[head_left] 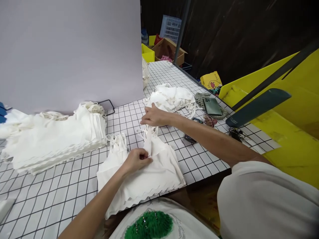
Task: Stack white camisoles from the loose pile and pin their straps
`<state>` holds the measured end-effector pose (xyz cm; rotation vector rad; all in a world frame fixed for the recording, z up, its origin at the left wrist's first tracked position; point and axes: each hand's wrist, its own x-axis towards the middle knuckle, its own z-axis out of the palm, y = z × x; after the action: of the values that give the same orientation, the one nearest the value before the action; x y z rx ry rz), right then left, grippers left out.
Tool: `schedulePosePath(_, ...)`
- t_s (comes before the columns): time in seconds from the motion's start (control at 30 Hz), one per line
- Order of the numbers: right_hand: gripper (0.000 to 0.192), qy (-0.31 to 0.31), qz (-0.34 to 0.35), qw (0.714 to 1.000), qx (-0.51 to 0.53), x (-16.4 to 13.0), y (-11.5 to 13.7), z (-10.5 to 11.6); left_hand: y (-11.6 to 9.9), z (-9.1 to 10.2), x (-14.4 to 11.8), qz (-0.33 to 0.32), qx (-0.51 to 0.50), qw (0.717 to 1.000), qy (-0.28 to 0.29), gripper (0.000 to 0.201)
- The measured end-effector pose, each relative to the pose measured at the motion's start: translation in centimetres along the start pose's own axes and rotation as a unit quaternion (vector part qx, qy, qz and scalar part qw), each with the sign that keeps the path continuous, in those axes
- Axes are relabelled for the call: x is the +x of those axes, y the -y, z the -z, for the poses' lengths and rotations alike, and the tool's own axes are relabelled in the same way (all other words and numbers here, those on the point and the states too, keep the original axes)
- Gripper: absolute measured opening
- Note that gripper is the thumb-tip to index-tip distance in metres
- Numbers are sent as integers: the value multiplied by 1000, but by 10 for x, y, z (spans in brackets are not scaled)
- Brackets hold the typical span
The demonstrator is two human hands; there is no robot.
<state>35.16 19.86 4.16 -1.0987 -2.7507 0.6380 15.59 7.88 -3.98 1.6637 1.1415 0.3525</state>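
A stack of white strappy camisoles point(157, 176) lies at the front edge of the table, straps pointing away from me. My left hand point(136, 161) rests on the top camisole, thumb and fingers pinched on it at the base of a strap. Just beyond, my right hand point(157, 117) has thumb and fingers closed on the raised upper end of the same strap, which runs taut between both hands. Past my right hand sits a loose heap of white garments point(171, 98) with trailing straps. A taller stack of white camisoles point(57, 137) stands to the left.
A pale upright panel point(74, 49) stands behind the left stack. To the right on the checked table point(196, 166) lie a dark phone point(212, 106), keys point(238, 133) and small dark items. Farther back are a cardboard box point(171, 46) and a blue crate point(171, 28).
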Motion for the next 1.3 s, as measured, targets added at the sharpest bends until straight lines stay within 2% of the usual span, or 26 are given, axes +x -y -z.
schedulePosePath(0.13, 34, -13, -62, 997, 46, 3, -17, -12, -1, 7, 10, -1, 11, 1000, 23, 36)
schedulePosePath(0.2, 18, -39, -84, 989, 115, -5, -24, -21, 2, 10, 7, -33, 32, 999, -17, 26)
schedulePosePath(0.23, 16, -70, -85, 983, 145, -12, -25, -27, 4, 11, 1, -69, 51, 995, -57, 19)
schedulePosePath(0.27, 20, -113, -80, 977, 161, -22, -22, -35, 7, 11, -8, -115, 79, 985, -104, 17)
schedulePosePath(0.33, 24, -205, -64, 967, 137, -48, -6, -58, 15, 8, -34, -212, 154, 948, -181, 31)
schedulePosePath(0.4, 29, -244, -38, 967, 64, -80, 22, -88, 23, 1, -63, -273, 245, 911, -191, 42)
schedulePosePath(0.43, 33, -226, -26, 973, 26, -95, 38, -104, 28, -3, -75, -283, 290, 898, -174, 48)
schedulePosePath(0.5, 43, -151, 23, 987, -45, -125, 64, -134, 37, -14, -89, -275, 367, 879, -129, 62)
schedulePosePath(0.53, 49, -125, 18, 989, -74, -137, 73, -146, 41, -18, -91, -263, 395, 873, -114, 69)
schedulePosePath(0.6, 57, -119, -41, 985, -122, -155, 78, -161, 47, -26, -87, -243, 425, 866, -99, 78)
schedulePosePath(0.7, 50, -174, -138, 964, -149, -172, 73, -162, 48, -26, -79, -249, 419, 868, -93, 77)
schedulePosePath(0.77, 42, -233, -173, 949, -125, -179, 71, -154, 47, -17, -86, -255, 388, 876, -133, 65)
schedulePosePath(0.83, 38, -274, -220, 933, -78, -184, 70, -146, 48, -2, -104, -217, 345, 880, -242, 51)
schedulePosePath(0.9, 35, -280, -265, 922, -42, -186, 70, -141, 51, 13, -127, -136, 303, 871, -361, 40)
schedulePosePath(0.97, 34, -284, -261, 922, -24, -183, 69, -140, 57, 21, -146, -57, 267, 866, -418, 32)
schedulePosePath(1.03, 29, -286, -199, 937, -21, -174, 72, -142, 64, 20, -155, -20, 242, 877, -415, 29)
schedulePosePath(1.1, 24, -260, -125, 957, -38, -166, 77, -146, 70, 14, -156, -29, 234, 890, -391, 21)
schedulePosePath(1.17, 27, -229, -104, 966, -52, -162, 81, -149, 77, 8, -155, -51, 230, 894, -382, 13)
schedulePosePath(1.23, 23, -228, -166, 959, -36, -166, 79, -146, 84, 8, -158, -49, 216, 886, -407, 19)
schedulePosePath(1.3, 23, -228, -278, 933, 16, -175, 72, -136, 89, 15, -165, -5, 199, 880, -432, 32)
